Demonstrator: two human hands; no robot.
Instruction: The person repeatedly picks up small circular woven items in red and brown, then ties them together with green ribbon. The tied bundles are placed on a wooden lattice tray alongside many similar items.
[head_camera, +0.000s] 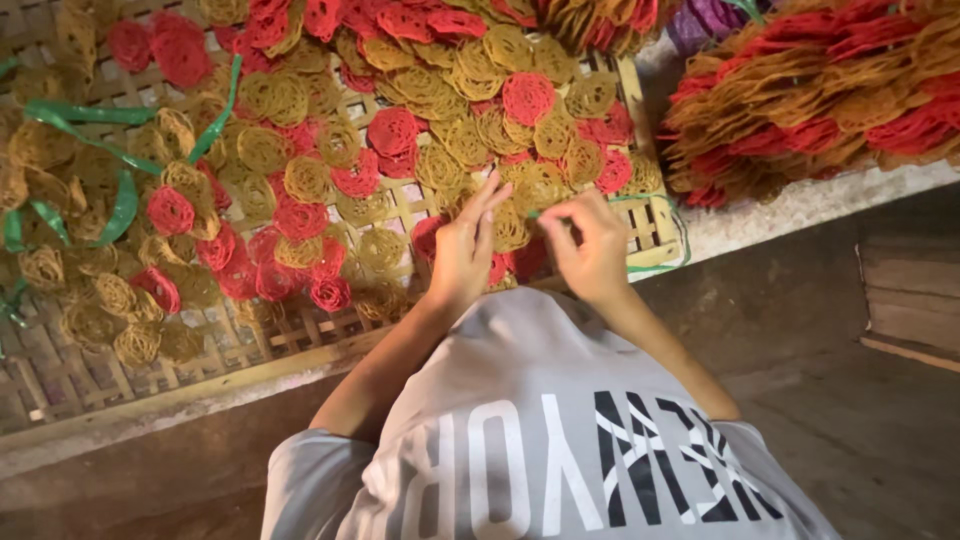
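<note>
We pinch a green string (545, 212) between left hand (463, 252) and right hand (592, 248), tying crackers (515, 225) beneath (next, likely, pull snug).

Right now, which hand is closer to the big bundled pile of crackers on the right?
Right. The right hand is on the tray's edge nearest the pile; the left hand sits farther left.

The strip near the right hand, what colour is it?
Green; the thin strip shows in the head view, by the right hand.

The counter (800, 205) bears a woven bamboo tray (60, 375) beneath the hands, and bundled crackers (810, 90) to their right.
</note>
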